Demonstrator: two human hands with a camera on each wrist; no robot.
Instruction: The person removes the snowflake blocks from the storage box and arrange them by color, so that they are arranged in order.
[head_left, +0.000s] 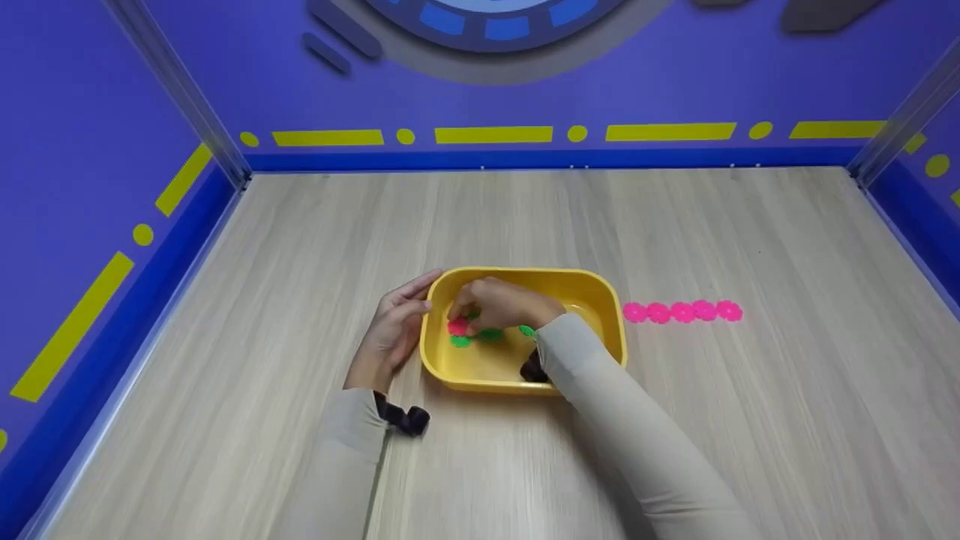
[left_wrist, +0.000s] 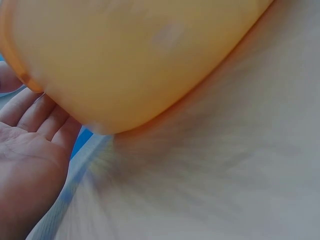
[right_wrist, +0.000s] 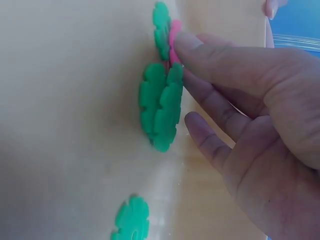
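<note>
A yellow plastic basin (head_left: 480, 386) stands on the table. My left hand (head_left: 394, 326) holds its left rim, thumb at the edge and fingers along the outer wall; the left wrist view shows the palm (left_wrist: 30, 160) beside the basin's side. Inside the basin, my right hand (head_left: 502, 306) pinches a pink flower-shaped plastic disc (right_wrist: 174, 42) between thumb and fingers. Close to its fingertips are green flower-shaped discs (right_wrist: 162, 107), two of them overlapping. Another green disc (right_wrist: 132, 220) lies farther off. Part of the basin floor is hidden by the right hand and sleeve.
To the right of the basin, several pink flower discs (head_left: 681, 312) lie in a straight row on the wooden table (head_left: 480, 472). Blue-purple panels (head_left: 525, 105) with yellow marks wall the table at the back and sides. Dark straps (head_left: 405, 418) sit at the wrists.
</note>
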